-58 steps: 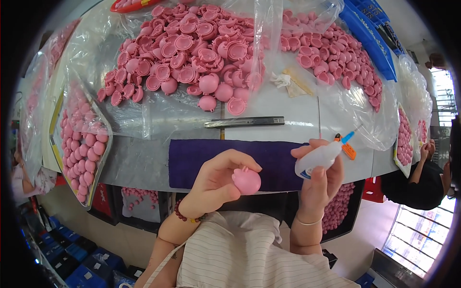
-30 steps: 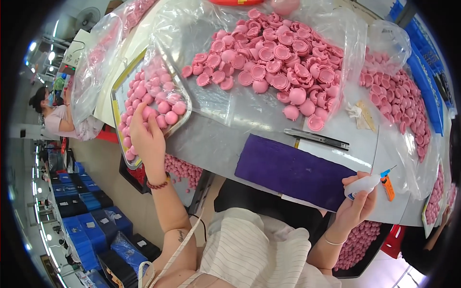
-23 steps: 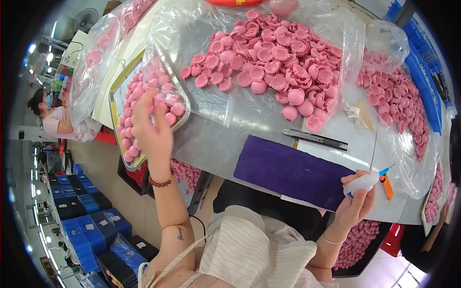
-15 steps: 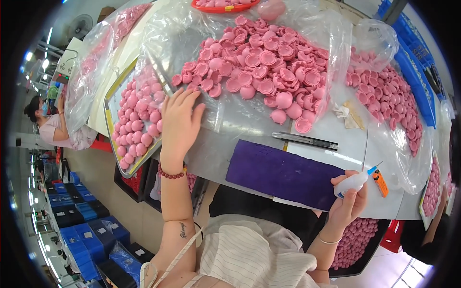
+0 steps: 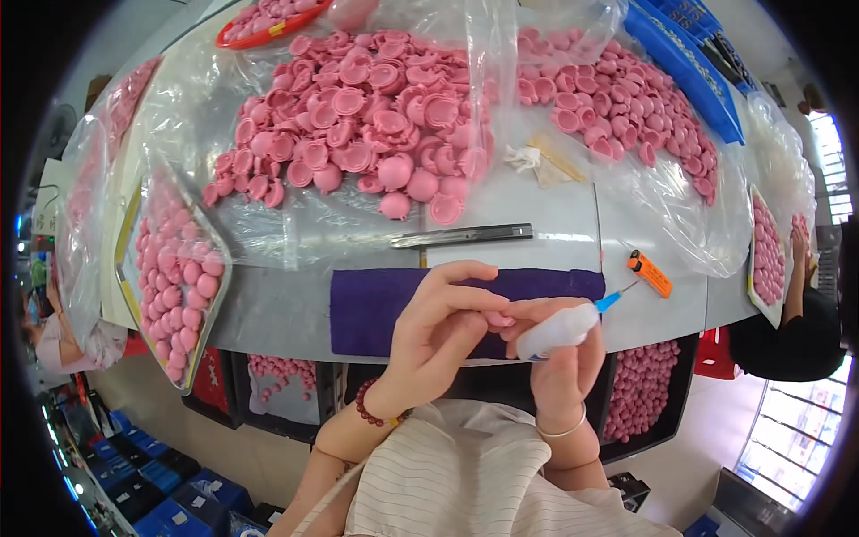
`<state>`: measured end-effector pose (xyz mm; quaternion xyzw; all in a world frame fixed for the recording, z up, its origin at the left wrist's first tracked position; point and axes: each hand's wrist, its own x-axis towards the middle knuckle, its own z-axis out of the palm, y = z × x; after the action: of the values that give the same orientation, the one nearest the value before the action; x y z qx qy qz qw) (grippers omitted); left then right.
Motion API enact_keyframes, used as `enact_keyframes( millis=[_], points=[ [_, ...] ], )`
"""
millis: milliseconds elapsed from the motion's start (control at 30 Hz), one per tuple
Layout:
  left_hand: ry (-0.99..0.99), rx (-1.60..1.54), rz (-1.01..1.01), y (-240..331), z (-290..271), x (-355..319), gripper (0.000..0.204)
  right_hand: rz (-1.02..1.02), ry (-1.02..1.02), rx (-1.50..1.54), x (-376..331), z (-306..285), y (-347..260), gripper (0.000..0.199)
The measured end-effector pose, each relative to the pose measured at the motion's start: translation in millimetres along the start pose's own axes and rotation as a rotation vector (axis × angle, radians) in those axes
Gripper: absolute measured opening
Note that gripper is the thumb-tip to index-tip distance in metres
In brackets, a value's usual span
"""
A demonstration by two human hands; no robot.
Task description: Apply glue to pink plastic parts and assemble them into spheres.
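Observation:
My left hand (image 5: 434, 336) pinches a small pink plastic piece (image 5: 498, 319) over the purple cloth (image 5: 367, 309); fingers hide most of the piece. Close beside it, my right hand (image 5: 564, 371) is wrapped round a white squeeze bottle (image 5: 559, 332) with a blue tip and a thin needle, which points up to the right. The fingertips of both hands nearly meet at the piece. Beyond the cloth lies a retracted utility knife (image 5: 465, 235). To the right of the needle is an orange lighter (image 5: 650, 273).
A heap of pink shell halves (image 5: 358, 107) covers the far table on plastic sheeting, with a second heap (image 5: 626, 107) to its right. Pink balls fill a tray (image 5: 123, 268) at left. A blue bin (image 5: 689, 72) stands far right. Below the table edge is a black crate (image 5: 667, 421).
My left hand has left the pink heap and come back to the middle with a pink piece. My right hand has brought the bottle inward beside it. The whole view has swung rightward.

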<state>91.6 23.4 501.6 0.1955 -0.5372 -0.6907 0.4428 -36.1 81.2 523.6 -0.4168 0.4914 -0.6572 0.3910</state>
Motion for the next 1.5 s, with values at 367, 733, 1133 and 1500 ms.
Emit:
enact_keyframes(
  millis=[367, 733, 1133, 1500],
  points=[
    [0.005, -0.377, -0.198, -3.0, -7.7, 2.4, 0.031, -0.236, 0.163, -0.065, 24.3, -37.5, 15.2, 0.049],
    [0.065, -0.229, -0.218, -3.2, -2.3, 4.5, 0.037, -0.425, 0.16, -0.227, 23.3, -29.5, 22.9, 0.065],
    [0.096, -0.226, -0.248, 0.3, 0.7, 3.7, 0.038, -0.468, 0.133, -0.273, 24.8, -25.3, 18.0, 0.06],
    [0.082, -0.216, -0.221, -1.7, 0.7, 3.4, 0.038, -0.48, 0.192, -0.274, 22.5, -24.9, 21.3, 0.063]
  ],
)
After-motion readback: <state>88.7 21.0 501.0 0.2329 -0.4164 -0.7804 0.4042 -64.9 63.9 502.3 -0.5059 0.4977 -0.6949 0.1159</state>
